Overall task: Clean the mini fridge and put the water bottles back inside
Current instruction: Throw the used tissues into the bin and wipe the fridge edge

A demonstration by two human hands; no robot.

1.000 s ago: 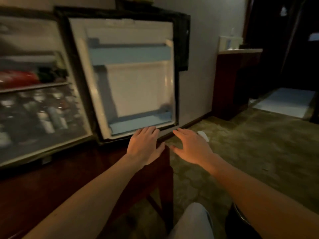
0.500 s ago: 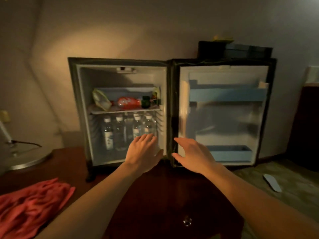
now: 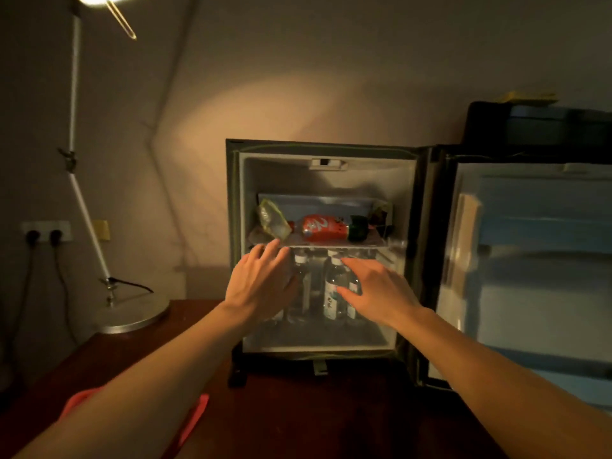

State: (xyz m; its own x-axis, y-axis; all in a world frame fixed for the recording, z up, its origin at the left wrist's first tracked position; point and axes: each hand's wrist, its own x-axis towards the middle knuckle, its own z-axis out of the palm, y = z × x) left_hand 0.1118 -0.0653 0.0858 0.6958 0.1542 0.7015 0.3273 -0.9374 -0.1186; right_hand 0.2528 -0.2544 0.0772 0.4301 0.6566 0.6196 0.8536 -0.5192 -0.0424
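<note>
Left hand [image 3: 261, 286] and right hand [image 3: 377, 293] reaching flat, fingers extended, gripping nothing, hovering before water bottles [image 3: 334, 289] standing on lower floor of mini fridge [image 3: 328, 180], door [image 3: 530, 276] hanging open rightward, red bottle [image 3: 323, 228] lying on shelf [image 3: 331, 245] above.

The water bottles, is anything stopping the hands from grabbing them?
Nothing visible. The fridge door is swung open, and the left hand and right hand are right before the water bottles under the shelf.

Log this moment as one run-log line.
fridge door: open | left hand: open, reaching toward water bottles | right hand: open, reaching | bottles: upright under shelf | nothing held
</note>
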